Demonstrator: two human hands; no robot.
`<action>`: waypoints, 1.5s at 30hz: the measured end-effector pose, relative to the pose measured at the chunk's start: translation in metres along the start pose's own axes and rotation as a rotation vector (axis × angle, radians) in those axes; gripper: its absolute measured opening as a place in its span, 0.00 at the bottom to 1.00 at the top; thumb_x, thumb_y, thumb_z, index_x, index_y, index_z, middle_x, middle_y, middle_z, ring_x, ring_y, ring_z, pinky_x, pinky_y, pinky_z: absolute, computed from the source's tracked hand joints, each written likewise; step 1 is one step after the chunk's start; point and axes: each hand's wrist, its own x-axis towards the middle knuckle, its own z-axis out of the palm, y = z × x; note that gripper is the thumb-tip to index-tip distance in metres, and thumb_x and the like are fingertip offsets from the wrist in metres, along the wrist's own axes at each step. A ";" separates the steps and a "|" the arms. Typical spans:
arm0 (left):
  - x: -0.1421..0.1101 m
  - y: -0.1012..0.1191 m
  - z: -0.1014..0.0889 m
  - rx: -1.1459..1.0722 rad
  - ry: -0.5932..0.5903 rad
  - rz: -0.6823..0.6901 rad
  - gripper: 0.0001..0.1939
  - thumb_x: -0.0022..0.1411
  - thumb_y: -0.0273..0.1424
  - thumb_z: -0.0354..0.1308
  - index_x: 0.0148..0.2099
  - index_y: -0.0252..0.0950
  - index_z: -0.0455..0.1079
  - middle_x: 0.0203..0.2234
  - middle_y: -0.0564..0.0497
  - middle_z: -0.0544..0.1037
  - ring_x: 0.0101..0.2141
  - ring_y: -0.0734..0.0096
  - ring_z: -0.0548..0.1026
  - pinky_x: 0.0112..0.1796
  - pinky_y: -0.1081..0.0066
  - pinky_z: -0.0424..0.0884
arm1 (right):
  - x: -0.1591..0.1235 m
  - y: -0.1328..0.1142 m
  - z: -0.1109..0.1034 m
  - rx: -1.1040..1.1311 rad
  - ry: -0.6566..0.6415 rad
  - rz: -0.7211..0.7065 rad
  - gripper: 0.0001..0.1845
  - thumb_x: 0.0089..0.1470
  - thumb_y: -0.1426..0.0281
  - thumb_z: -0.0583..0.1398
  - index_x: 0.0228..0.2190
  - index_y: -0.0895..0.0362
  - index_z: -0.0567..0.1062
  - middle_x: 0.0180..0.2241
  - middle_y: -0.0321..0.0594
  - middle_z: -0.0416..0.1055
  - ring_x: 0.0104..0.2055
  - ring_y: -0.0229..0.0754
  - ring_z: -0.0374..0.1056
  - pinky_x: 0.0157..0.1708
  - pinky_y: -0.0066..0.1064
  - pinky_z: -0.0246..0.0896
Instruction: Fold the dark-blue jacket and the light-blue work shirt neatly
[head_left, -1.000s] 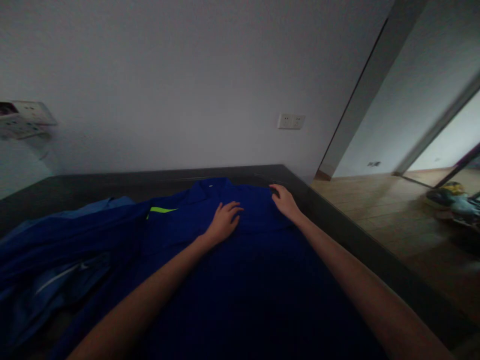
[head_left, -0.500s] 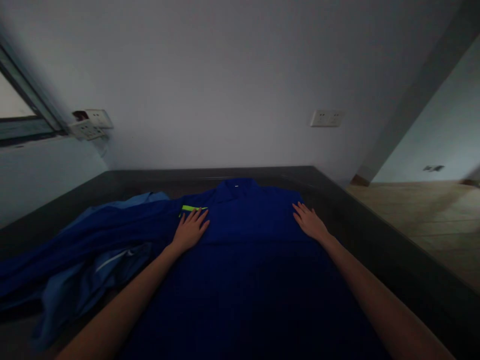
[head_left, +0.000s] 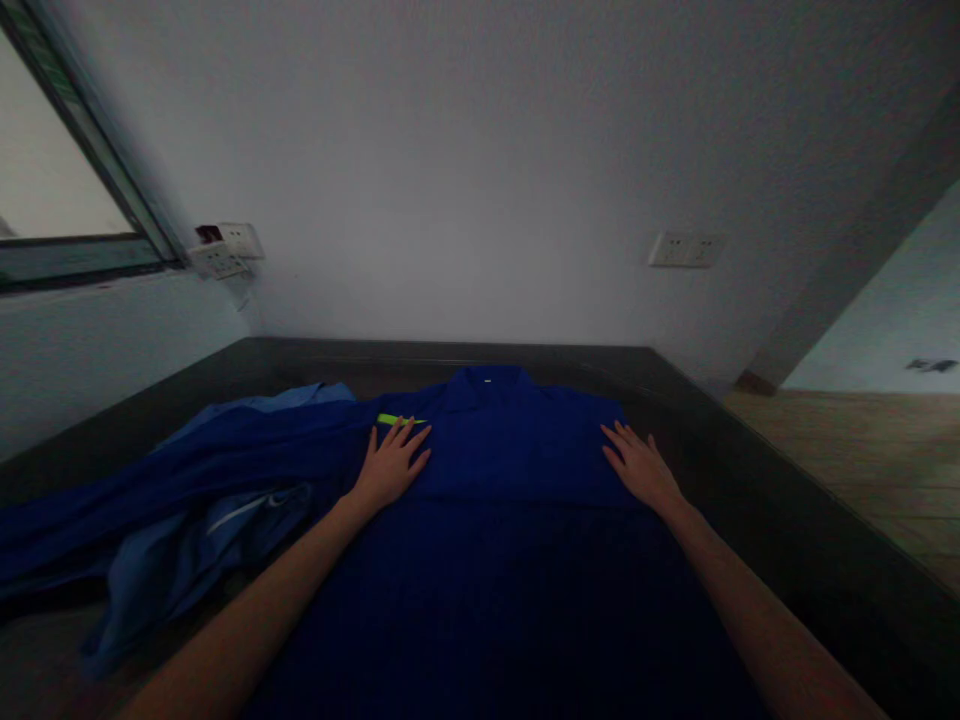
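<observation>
A dark blue collared shirt (head_left: 502,500) lies spread flat on a dark table (head_left: 750,490), collar toward the wall. My left hand (head_left: 391,465) rests flat on its left shoulder, fingers stretched out, just below a yellow-green stripe (head_left: 399,420). My right hand (head_left: 643,468) lies flat on the right shoulder, fingers spread. Neither hand holds anything.
More blue garments (head_left: 195,490) lie bunched on the table to the left. A white wall stands behind with sockets (head_left: 686,249) at right and a socket box (head_left: 223,250) at left under a window (head_left: 60,210). Wooden floor (head_left: 870,450) lies to the right.
Both hands slid apart from near the collar out to the shirt's shoulders. The view has swung to the left, bringing the window in.
</observation>
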 end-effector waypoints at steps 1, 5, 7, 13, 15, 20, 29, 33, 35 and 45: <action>0.000 0.001 -0.002 0.016 0.042 0.028 0.25 0.68 0.42 0.40 0.64 0.44 0.55 0.63 0.46 0.56 0.64 0.56 0.47 0.59 0.44 0.40 | 0.000 0.000 -0.002 0.020 0.032 -0.015 0.29 0.61 0.58 0.43 0.59 0.57 0.61 0.63 0.50 0.53 0.65 0.51 0.45 0.61 0.55 0.36; -0.002 0.014 -0.013 -0.031 0.101 0.150 0.22 0.68 0.38 0.42 0.62 0.42 0.59 0.62 0.47 0.59 0.64 0.59 0.49 0.61 0.47 0.40 | -0.004 -0.006 -0.019 0.112 0.139 -0.038 0.26 0.61 0.61 0.45 0.56 0.58 0.65 0.61 0.51 0.56 0.65 0.50 0.48 0.61 0.56 0.38; -0.003 0.023 -0.016 -0.096 0.049 0.192 0.22 0.68 0.39 0.41 0.62 0.45 0.58 0.63 0.49 0.58 0.64 0.59 0.49 0.60 0.46 0.43 | -0.010 -0.012 -0.033 0.175 0.159 -0.037 0.26 0.62 0.62 0.45 0.55 0.58 0.66 0.60 0.51 0.57 0.64 0.50 0.48 0.61 0.54 0.40; -0.012 0.035 -0.001 -0.142 -0.095 0.269 0.25 0.68 0.44 0.39 0.66 0.51 0.49 0.65 0.52 0.53 0.64 0.58 0.48 0.59 0.44 0.45 | -0.068 -0.035 -0.078 0.375 0.167 -0.074 0.25 0.62 0.59 0.46 0.56 0.56 0.66 0.60 0.47 0.58 0.64 0.46 0.50 0.62 0.47 0.45; -0.013 0.034 0.004 -0.134 -0.107 0.268 0.26 0.68 0.45 0.38 0.66 0.51 0.48 0.65 0.53 0.52 0.64 0.58 0.48 0.59 0.45 0.45 | -0.101 -0.033 -0.096 0.417 0.168 -0.045 0.25 0.61 0.59 0.47 0.56 0.54 0.65 0.60 0.45 0.59 0.63 0.46 0.52 0.61 0.46 0.47; -0.012 0.032 0.010 -0.123 -0.102 0.267 0.26 0.68 0.45 0.38 0.66 0.52 0.47 0.65 0.53 0.52 0.64 0.58 0.49 0.59 0.46 0.45 | -0.195 -0.010 -0.143 0.413 0.294 0.259 0.24 0.60 0.58 0.49 0.53 0.53 0.67 0.54 0.44 0.67 0.55 0.47 0.64 0.56 0.43 0.57; -0.008 0.030 0.011 -0.121 0.077 0.361 0.25 0.67 0.41 0.40 0.62 0.42 0.59 0.61 0.44 0.61 0.61 0.53 0.55 0.58 0.43 0.44 | -0.352 -0.010 -0.162 0.384 0.349 0.716 0.24 0.48 0.47 0.55 0.28 0.53 0.77 0.29 0.42 0.77 0.30 0.47 0.73 0.29 0.33 0.66; -0.010 0.060 -0.010 -0.162 0.156 0.445 0.23 0.66 0.40 0.41 0.59 0.38 0.63 0.58 0.42 0.64 0.60 0.53 0.59 0.58 0.44 0.46 | -0.390 -0.015 -0.157 0.470 0.064 0.752 0.27 0.50 0.46 0.52 0.19 0.54 0.75 0.20 0.41 0.73 0.25 0.45 0.70 0.27 0.32 0.64; -0.014 0.088 -0.025 -0.220 0.132 0.497 0.22 0.67 0.39 0.41 0.58 0.38 0.63 0.58 0.42 0.65 0.60 0.54 0.59 0.58 0.45 0.49 | -0.400 -0.016 -0.154 0.532 -0.020 0.732 0.29 0.51 0.46 0.50 0.19 0.55 0.75 0.21 0.42 0.74 0.27 0.45 0.71 0.30 0.33 0.64; -0.075 0.211 -0.047 -0.351 -0.220 0.955 0.25 0.67 0.44 0.44 0.65 0.52 0.49 0.65 0.51 0.50 0.64 0.57 0.47 0.60 0.44 0.45 | -0.403 -0.032 -0.149 0.698 -0.235 0.642 0.21 0.48 0.51 0.57 0.22 0.55 0.76 0.25 0.40 0.76 0.30 0.44 0.72 0.30 0.29 0.65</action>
